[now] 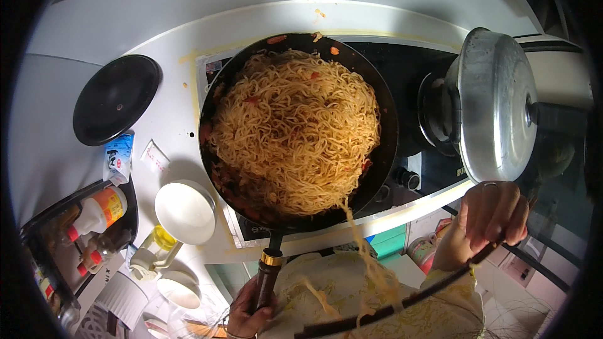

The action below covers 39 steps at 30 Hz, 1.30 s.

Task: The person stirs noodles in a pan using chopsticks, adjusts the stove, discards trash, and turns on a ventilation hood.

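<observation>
A black frying pan (387, 150) on the gas hob (414, 56) holds a large heap of cooked noodles (297, 132) with red bits, perhaps tomato, in it. My left hand (249, 308) grips the pan's brown handle (267, 282). At the right, my right hand (494, 216) holds long dark chopsticks (438, 286), whose far ends are raised close to the camera at the bottom. Some lifted noodles (360, 240) hang at the chopsticks, and a strand runs back to the heap.
A large steel lidded pot (499, 108) stands on the right burner. Left of the pan are a black lid (118, 101), a white bowl (183, 212), a blue packet (118, 157), a yellow-topped oil jug (155, 254) and a rack with bottles (101, 209). A smaller bowl (178, 289) stands nearer.
</observation>
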Tool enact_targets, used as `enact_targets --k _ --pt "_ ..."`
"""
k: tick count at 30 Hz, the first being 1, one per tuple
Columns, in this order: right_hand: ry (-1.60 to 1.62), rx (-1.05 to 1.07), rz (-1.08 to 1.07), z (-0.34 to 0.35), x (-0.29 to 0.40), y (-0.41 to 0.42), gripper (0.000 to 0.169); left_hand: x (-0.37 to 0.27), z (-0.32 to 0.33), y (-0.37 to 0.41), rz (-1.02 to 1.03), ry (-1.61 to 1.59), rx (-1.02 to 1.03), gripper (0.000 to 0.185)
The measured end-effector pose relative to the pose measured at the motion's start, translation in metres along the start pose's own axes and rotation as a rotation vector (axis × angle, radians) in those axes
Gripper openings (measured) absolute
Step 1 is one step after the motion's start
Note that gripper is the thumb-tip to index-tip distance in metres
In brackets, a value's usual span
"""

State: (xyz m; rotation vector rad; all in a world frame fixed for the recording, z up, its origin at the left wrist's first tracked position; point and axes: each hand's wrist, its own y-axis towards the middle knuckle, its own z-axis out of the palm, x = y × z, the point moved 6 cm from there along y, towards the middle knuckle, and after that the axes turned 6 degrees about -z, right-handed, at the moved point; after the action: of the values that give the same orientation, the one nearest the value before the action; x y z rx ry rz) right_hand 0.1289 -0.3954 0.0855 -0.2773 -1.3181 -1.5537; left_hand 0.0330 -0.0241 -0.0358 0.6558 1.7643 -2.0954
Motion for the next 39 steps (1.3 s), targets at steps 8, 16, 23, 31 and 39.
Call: enact_targets --k 8,16,23,31,39 --pt "-0.145 -0.054 -0.011 0.001 0.014 0.0 0.023 0.004 -0.006 0.002 0.1 0.067 -0.017 0.073" --pt "-0.684 -0.234 -0.131 0.004 0.006 -0.008 0.03 -0.011 0.008 -0.003 0.06 -0.07 0.062 0.077" --pt "-0.862 -0.082 0.052 0.0 -0.001 -0.007 0.031 -0.005 0.003 -0.005 0.071 -0.076 0.067 0.073" --pt "-0.998 -0.201 0.2 0.002 0.014 0.0 0.025 -0.008 0.006 0.001 0.138 -0.077 0.133 0.069" --pt "-0.775 0.33 0.295 0.048 -0.02 0.013 0.018 -0.002 0.001 -0.001 0.147 -0.038 0.249 0.064"
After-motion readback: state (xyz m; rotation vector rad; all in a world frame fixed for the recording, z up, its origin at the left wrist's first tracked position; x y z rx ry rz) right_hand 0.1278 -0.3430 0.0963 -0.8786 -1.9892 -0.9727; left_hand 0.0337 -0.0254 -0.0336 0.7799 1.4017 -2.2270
